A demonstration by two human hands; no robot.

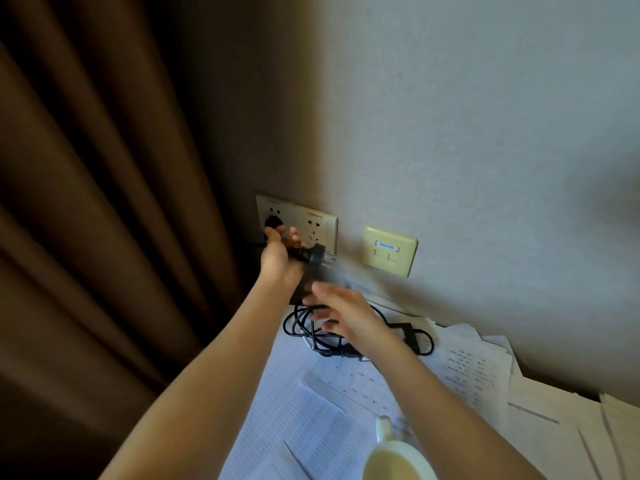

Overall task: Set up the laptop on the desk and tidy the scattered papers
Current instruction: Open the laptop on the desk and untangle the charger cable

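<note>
Just in front of the wall socket (313, 221), the left hand (278, 259) grips the black plug (311, 257), prongs leading, apparently for insertion. Below the socket, the right hand (343, 313), blurred, fingers loosely spread, hovers over the coiled cable (301, 323) on the scattered papers (304, 417). The laptop is out of view.

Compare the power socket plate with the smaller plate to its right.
The socket plate is wide, with two outlet groups; the small plate is one square. The socket plate has a black plug in its left outlet; the small plate's two ports look empty. The small plate carries a blue label, the socket plate none. Both are cream and sit on the same wall.
</note>
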